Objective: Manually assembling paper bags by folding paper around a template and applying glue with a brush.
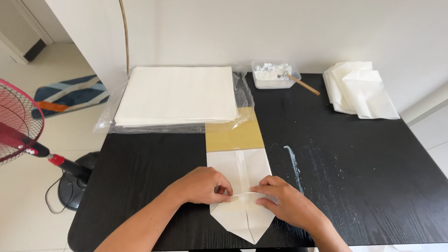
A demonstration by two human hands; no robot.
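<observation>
White wall and pale floor tiles frame the black bench [140, 172]; I see a red fan [18, 121] cut off at nine o'clock. My left hand [203, 185] and right hand [282, 198] both press flat on a fold in the white paper bag [240, 196] near six o'clock, fingertips hiding the crease. Its pointed end overhangs the near edge. Bare bench lies at three o'clock.
</observation>
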